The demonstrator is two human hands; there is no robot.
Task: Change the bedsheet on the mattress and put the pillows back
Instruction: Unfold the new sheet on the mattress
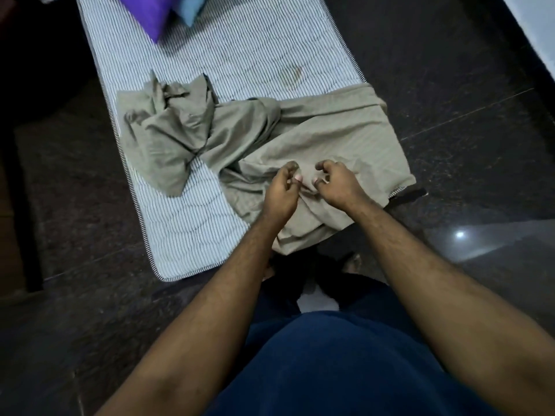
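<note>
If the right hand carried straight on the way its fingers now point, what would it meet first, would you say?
Most likely the left hand: the right hand curls its fingers leftward toward it, both low over the olive bedsheet. Depth is unclear, so it might touch the sheet first.

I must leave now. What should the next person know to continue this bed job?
Left hand and right hand: each pinches a fold of the olive bedsheet; keep that grip.
The sheet lies bunched over the near right part of the striped mattress; the rest is bare.
Purple pillow and blue pillow lie at the far end.
Left: spread the sheet, place the pillows.
</note>
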